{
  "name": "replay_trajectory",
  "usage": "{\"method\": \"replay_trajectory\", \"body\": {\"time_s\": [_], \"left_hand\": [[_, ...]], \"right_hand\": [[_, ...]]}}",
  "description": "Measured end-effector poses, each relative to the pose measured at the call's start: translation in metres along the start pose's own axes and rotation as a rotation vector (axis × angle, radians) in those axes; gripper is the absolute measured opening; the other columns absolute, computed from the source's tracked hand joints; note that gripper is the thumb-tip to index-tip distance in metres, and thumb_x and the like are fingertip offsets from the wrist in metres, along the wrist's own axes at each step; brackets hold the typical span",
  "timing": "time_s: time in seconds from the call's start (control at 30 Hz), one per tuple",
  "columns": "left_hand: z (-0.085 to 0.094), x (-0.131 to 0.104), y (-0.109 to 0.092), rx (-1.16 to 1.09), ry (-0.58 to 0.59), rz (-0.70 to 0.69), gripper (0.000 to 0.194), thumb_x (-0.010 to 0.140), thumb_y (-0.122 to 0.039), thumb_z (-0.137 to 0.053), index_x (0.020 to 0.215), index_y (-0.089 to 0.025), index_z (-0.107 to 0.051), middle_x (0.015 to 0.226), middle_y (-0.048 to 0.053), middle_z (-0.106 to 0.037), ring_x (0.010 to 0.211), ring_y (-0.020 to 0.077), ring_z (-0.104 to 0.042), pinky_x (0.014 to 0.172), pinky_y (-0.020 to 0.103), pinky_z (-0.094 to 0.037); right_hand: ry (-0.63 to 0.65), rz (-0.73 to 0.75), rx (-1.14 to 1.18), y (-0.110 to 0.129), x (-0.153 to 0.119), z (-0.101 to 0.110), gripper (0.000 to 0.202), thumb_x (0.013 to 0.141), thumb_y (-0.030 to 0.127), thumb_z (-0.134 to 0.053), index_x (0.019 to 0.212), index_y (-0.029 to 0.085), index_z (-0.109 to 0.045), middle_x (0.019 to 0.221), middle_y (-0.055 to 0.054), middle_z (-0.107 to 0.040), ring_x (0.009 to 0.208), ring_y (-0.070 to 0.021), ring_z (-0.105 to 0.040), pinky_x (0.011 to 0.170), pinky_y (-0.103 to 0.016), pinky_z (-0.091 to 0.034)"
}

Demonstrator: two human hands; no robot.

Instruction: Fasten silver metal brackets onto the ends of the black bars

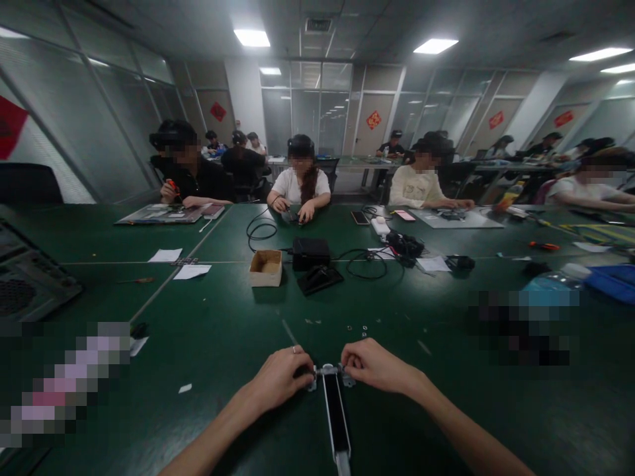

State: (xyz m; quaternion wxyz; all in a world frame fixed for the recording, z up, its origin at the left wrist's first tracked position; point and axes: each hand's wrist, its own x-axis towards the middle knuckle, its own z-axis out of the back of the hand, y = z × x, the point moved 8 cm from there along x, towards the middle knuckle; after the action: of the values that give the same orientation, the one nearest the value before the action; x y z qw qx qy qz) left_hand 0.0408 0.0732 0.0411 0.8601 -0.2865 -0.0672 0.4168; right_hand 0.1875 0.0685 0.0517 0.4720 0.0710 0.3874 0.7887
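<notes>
On the green table [223,344], at the frame's lower centre, a long metal piece [337,413] is pinched at its far end by the left hand [282,377] and right hand [380,367], seemingly for steadiness.

The bar [337,413] is black with silver-white edges, the table [238,330] dark green. The box [266,278] is cream outside and brown inside, one phone [405,215] pink. Red door signs [374,119] carry gold patterns.

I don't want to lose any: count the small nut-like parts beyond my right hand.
3: left part, far right part, near right part, all on the green table. Your right hand might hide more.
</notes>
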Motion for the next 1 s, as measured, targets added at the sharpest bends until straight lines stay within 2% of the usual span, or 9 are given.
{"method": "replay_trajectory", "body": {"time_s": [0.27, 0.4, 0.67, 1.0], "left_hand": [[-0.0023, -0.0014, 0.0003, 0.029, -0.018, 0.004, 0.012, 0.084, -0.024, -0.06, 0.094, -0.022, -0.066, 0.093, 0.001, -0.063, 0.086, 0.0182, -0.059, 0.075, 0.026, -0.043], [-0.0033, -0.0013, 0.0003, 0.029, -0.019, 0.0, 0.011, 0.086, -0.024, -0.059, 0.093, -0.022, -0.066, 0.093, 0.001, -0.063, 0.089, 0.0176, -0.059, 0.078, 0.025, -0.042], [-0.0018, -0.0012, -0.002, 0.039, -0.016, 0.015, 0.011, 0.086, -0.024, -0.059, 0.093, -0.021, -0.067, 0.094, 0.001, -0.064, 0.089, 0.0172, -0.06, 0.078, 0.025, -0.042], [-0.0014, 0.0032, -0.0019, 0.017, -0.025, -0.008, 0.011, 0.086, -0.023, -0.057, 0.091, -0.02, -0.067, 0.09, 0.001, -0.063, 0.083, 0.0159, -0.059, 0.074, 0.023, -0.042]], "right_hand": [[-0.016, -0.008, -0.03, -0.0069, 0.0031, -0.0029, 0.016, 0.08, 0.017, -0.054, 0.091, 0.016, -0.065, 0.08, -0.002, -0.066, 0.07, -0.0126, -0.059, 0.059, -0.02, -0.042], [0.038, -0.053, 0.055, -0.01, 0.0036, -0.0069, 0.016, 0.082, 0.018, -0.052, 0.092, 0.013, -0.064, 0.077, -0.003, -0.067, 0.067, -0.0122, -0.06, 0.056, -0.019, -0.042], [0.019, -0.005, 0.075, -0.0081, 0.0033, -0.0036, 0.017, 0.087, 0.027, -0.052, 0.092, 0.015, -0.064, 0.083, -0.003, -0.066, 0.072, -0.0136, -0.06, 0.06, -0.02, -0.043], [-0.034, 0.049, -0.077, -0.0062, 0.0045, 0.001, 0.012, 0.085, 0.017, -0.055, 0.09, 0.018, -0.066, 0.083, -0.001, -0.063, 0.075, -0.0129, -0.056, 0.066, -0.022, -0.039]]}}
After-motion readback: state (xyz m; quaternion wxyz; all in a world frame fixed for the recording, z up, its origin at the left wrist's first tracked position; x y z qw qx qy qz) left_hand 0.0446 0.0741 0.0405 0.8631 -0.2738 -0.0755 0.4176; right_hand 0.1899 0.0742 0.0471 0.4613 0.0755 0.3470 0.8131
